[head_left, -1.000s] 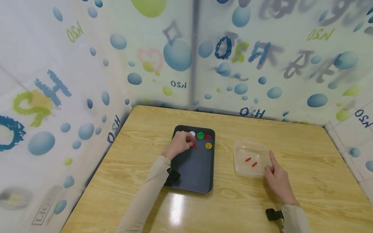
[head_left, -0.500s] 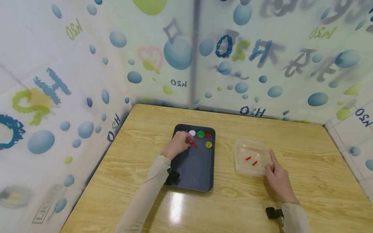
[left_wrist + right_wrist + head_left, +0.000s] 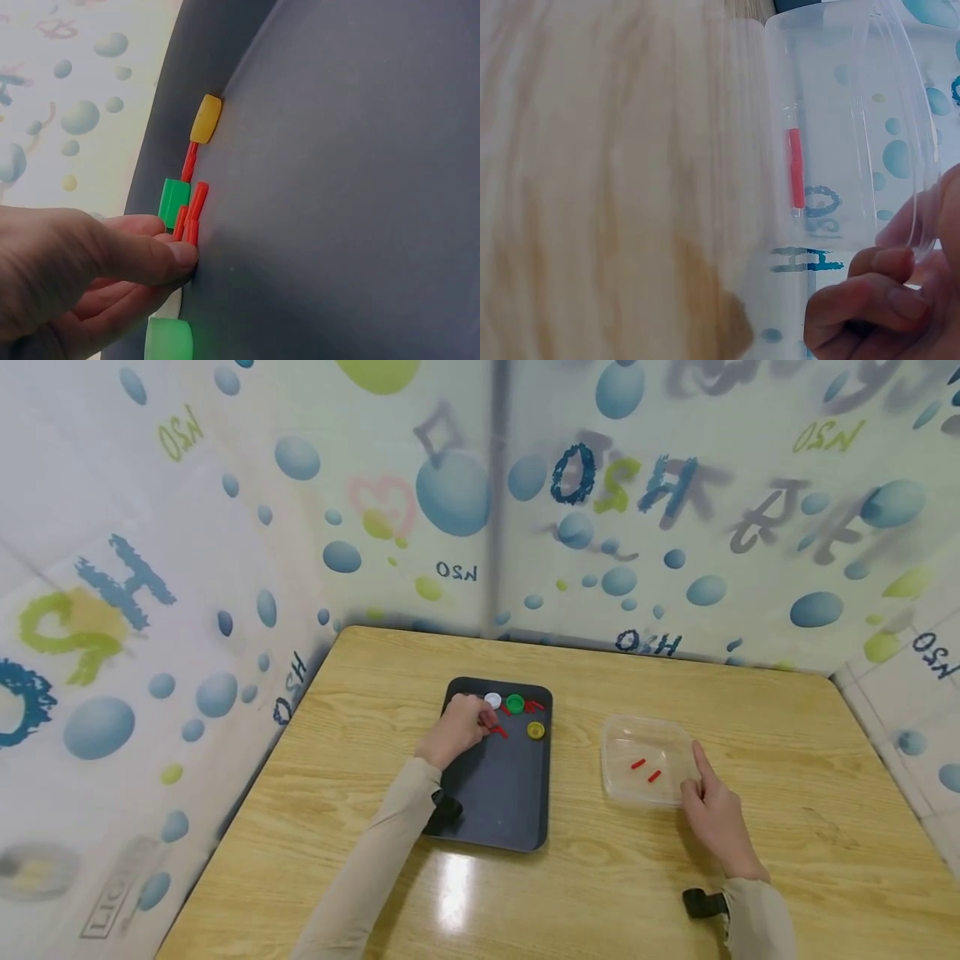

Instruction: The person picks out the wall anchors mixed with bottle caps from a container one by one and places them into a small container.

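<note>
My left hand [image 3: 457,728] is over the upper left of a dark grey tray [image 3: 498,806], its thumb and fingers pinching at a small red stick [image 3: 193,231]. The fingers partly hide that stick, and other red sticks [image 3: 199,199] lie right beside them. Near the tray's far end sit a white bottle cap [image 3: 492,700], a green cap [image 3: 515,703] and a yellow cap [image 3: 536,730]. My right hand [image 3: 714,818] grips the right rim of a clear plastic box [image 3: 622,792], index finger stretched along its side. Two red sticks [image 3: 638,763] lie in the box.
Another green cap [image 3: 169,341] shows below the left hand in the left wrist view. Tray and box stand apart on a wooden table [image 3: 577,877]. A patterned curtain [image 3: 420,585] rises behind the table's far edge.
The left fingers stay at the red sticks with hardly any movement. The right hand keeps its hold on the box. The head view has shifted slightly.
</note>
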`<state>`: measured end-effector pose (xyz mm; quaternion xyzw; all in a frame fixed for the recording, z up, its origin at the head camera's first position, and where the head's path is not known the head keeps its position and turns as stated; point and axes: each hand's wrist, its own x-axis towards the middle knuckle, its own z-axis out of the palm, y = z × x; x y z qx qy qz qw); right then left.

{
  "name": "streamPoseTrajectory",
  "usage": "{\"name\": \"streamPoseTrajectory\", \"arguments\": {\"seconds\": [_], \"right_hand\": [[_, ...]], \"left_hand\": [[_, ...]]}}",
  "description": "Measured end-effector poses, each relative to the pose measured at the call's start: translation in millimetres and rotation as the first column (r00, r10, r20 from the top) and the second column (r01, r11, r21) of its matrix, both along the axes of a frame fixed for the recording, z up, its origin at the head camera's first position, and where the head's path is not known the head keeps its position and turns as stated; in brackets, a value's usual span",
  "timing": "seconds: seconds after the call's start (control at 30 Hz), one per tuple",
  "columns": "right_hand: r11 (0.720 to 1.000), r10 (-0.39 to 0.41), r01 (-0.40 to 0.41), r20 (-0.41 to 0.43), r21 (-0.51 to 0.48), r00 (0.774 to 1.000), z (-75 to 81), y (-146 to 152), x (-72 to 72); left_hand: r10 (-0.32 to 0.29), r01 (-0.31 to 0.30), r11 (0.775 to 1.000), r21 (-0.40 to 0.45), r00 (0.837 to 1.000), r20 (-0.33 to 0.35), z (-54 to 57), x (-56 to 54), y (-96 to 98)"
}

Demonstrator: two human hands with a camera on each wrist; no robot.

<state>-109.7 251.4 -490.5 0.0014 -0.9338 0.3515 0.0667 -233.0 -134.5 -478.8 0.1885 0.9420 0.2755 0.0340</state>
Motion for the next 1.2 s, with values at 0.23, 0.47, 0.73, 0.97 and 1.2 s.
{"name": "streamPoseTrajectory", "arguments": {"seconds": [0.23, 0.47, 0.73, 0.97, 1.2], "right_hand": [[1.0, -0.009, 0.009, 0.013, -0.001, 1.0, -0.1, 1, -0.3], [1.0, -0.013, 0.013, 0.027, -0.011, 1.0, -0.4, 3, -0.9], [0.999, 0.003, -0.001, 0.052, -0.04, 0.999, -2.9, 4, -2.4], [0.999, 0.004, -0.002, 0.05, -0.047, 0.999, -2.8, 4, -2.3], [0.999, 0.003, -0.002, 0.024, -0.047, 1.0, -2.0, 4, -2.2]], "left_hand": [[0.006, -0.009, 0.999, 0.054, 0.999, 0.05, 4.2, -1.7, -0.8], [-0.028, 0.02, 0.991, 0.135, 0.998, 0.056, 19.9, -2.7, 3.0], [-0.037, 0.01, 0.985, 0.169, 0.987, 0.155, 29.6, 2.2, 11.5], [-0.072, 0.047, 0.984, 0.174, 0.988, 0.137, 28.8, 2.3, 20.9], [-0.109, 0.08, 0.973, 0.216, 0.986, 0.124, 35.4, 3.0, 36.2]]}}
